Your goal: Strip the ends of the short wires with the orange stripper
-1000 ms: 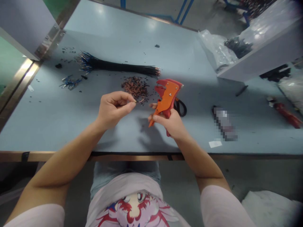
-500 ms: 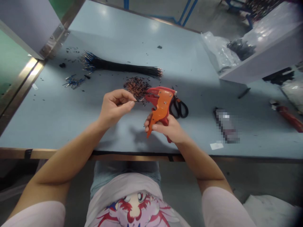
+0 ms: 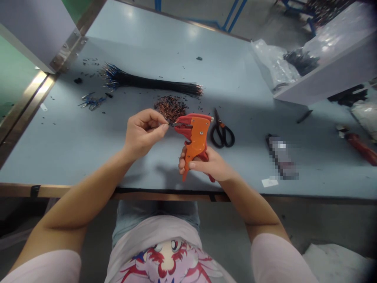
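Between thumb and forefinger, my left hand (image 3: 146, 133) pinches a thin wire (image 3: 171, 124) whose short end points right. My right hand (image 3: 209, 164) is wrapped round the handles of an orange and red wire stripper (image 3: 198, 135). The stripper's red jaws are at the wire's end; whether they touch it I cannot tell. Just behind the jaws lies a pile of copper-coloured and black scraps (image 3: 171, 108). Farther back is a long bundle of black wires (image 3: 153, 83), with blue and metal ends at left and bare copper ends at right.
Black-handled scissors (image 3: 223, 133) lie right of the stripper. A few blue terminal pieces (image 3: 92, 101) are at left. A blurred-out dark object (image 3: 281, 155) and a white paper slip (image 3: 269, 182) lie at right. Plastic bags (image 3: 277, 67) and a grey panel (image 3: 330, 70) stand at back right.
The stripper has moved slightly left and toward me, bringing its jaws closer to my left fingertips. More of the scissors shows now. My left hand has hardly moved.
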`<state>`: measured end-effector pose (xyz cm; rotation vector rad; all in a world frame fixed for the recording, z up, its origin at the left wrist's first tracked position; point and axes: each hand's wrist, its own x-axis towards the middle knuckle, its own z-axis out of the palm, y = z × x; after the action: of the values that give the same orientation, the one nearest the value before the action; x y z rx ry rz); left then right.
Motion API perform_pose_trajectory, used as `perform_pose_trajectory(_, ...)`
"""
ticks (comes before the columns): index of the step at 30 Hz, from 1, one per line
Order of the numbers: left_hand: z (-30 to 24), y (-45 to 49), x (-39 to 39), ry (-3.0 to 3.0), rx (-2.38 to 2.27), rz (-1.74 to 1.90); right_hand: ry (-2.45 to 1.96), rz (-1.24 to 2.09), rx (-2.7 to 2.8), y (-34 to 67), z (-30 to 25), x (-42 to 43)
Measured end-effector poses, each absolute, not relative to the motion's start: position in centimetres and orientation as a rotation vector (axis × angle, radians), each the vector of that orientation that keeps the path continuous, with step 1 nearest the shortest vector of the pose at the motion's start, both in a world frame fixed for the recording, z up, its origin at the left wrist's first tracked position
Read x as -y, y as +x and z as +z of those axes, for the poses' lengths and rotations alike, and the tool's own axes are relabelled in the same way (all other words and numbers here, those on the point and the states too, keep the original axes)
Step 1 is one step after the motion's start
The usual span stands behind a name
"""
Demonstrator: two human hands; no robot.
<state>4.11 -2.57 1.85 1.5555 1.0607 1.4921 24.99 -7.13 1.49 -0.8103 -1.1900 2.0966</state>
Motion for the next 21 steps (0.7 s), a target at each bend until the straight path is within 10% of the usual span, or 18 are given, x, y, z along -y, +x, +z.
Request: perform_pose_trajectory(21, 1.73, 3.95, 2.87, 1.758, -1.043, 1.42, -0.855, 2.07, 1.277, 25.1, 1.87, 7.4)
